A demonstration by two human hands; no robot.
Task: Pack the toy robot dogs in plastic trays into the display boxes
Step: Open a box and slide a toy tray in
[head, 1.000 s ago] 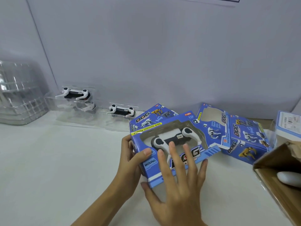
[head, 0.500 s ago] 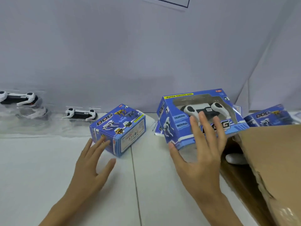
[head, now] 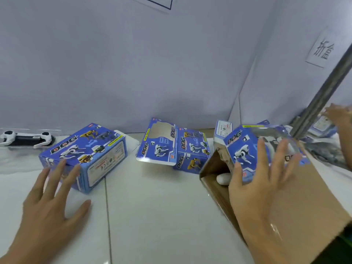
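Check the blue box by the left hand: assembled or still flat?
Assembled. The blue box stands as a full closed cuboid on the table, top and two sides visible, left hand fingertips at its near edge.

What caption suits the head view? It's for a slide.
Right hand lowers a packed display box into the cardboard carton; left hand reaches toward another box.
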